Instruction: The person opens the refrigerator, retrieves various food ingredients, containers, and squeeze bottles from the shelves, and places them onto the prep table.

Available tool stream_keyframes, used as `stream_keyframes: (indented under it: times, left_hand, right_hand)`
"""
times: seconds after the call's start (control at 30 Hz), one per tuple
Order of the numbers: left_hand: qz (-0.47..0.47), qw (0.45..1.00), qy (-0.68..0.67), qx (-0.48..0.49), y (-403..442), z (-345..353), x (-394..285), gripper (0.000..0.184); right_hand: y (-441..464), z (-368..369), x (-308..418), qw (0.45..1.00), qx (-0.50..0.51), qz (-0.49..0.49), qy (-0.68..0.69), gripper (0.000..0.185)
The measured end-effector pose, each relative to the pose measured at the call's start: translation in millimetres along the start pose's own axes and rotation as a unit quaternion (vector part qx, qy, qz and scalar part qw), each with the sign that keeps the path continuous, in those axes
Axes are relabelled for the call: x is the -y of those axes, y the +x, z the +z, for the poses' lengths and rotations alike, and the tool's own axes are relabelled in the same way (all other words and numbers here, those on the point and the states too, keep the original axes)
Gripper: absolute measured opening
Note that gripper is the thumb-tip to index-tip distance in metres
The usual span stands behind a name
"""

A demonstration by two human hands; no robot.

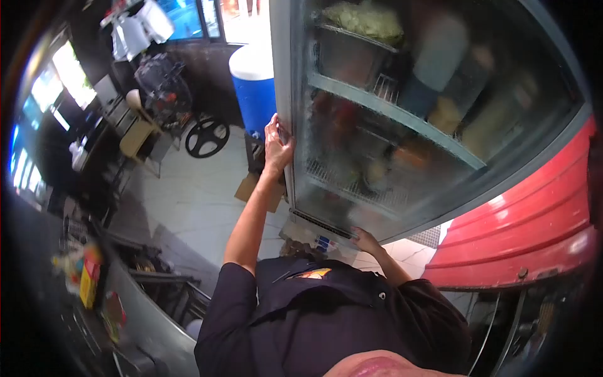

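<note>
My left hand (277, 149) is clamped on the glass door (402, 122) at left, the right hand (366, 240) (grip unclear) by its near edge.

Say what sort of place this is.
Probably a small eatery's kitchen or back room: there's a glass-door refrigerator holding a food tub, and a white-lidded blue drinks cooler.
</note>
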State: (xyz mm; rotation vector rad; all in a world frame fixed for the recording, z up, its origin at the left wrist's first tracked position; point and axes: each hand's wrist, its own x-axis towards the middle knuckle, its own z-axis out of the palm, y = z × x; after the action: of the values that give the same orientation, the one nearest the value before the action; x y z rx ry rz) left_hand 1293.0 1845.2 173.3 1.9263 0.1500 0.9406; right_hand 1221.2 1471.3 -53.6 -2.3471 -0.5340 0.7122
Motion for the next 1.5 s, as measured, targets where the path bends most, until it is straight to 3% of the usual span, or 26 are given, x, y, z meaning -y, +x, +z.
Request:
stream_keyframes:
  times: [0.17,0.3,0.33,0.43,0.47,0.57,0.6,0.7,0.77,0.9,1.13,1.33,1.5]
  left_hand:
    - [-0.037,0.991,-0.118,0.049,19,-7,18,0.058]
    - [-0.031,0.960,-0.216,0.177,35,-26,58,0.055]
    - [-0.045,0.960,-0.179,0.211,43,-45,42,0.054]
    - [-0.026,0.939,-0.202,0.277,45,-70,49,0.047]
    - [-0.006,0.934,-0.204,0.292,42,-81,52,0.045]
    - [0.056,0.917,-0.186,0.347,29,-129,38,0.042]
    - [0.120,0.908,-0.188,0.354,24,-140,39,0.040]
    - [0.260,0.837,-0.188,0.444,32,-169,34,0.025]
    - [0.326,0.786,-0.211,0.481,52,-174,21,0.023]
    - [0.326,0.813,-0.326,0.354,104,-147,-13,0.025]
    - [0.416,0.798,-0.329,0.288,152,-130,-66,0.027]
    - [0.469,0.791,-0.313,0.236,157,-107,-85,0.022]
    - [0.478,0.806,-0.275,0.212,170,-85,-107,0.030]
  right_hand:
    - [33,51,47,0.993,-0.089,0.072,-0.035,0.048]
    - [26,102,119,0.979,-0.117,0.166,-0.025,0.043]
    - [25,115,137,0.982,-0.131,0.121,-0.053,0.044]
    - [18,142,188,0.969,-0.141,0.198,0.052,0.045]
    - [20,154,193,0.958,-0.137,0.217,0.125,0.047]
    - [14,179,218,0.960,-0.143,0.236,0.040,0.048]
    - [11,185,225,0.953,-0.143,0.263,0.055,0.050]
    - [1,181,273,0.919,-0.146,0.326,0.168,0.053]
    - [-8,200,269,0.923,-0.179,0.307,0.147,0.058]
    - [-50,257,273,0.898,-0.164,0.364,0.186,0.052]
    - [-101,319,273,0.809,-0.170,0.487,0.281,0.042]
    - [-108,318,245,0.744,-0.210,0.542,0.331,0.034]
    - [-107,294,197,0.732,-0.226,0.547,0.336,0.028]
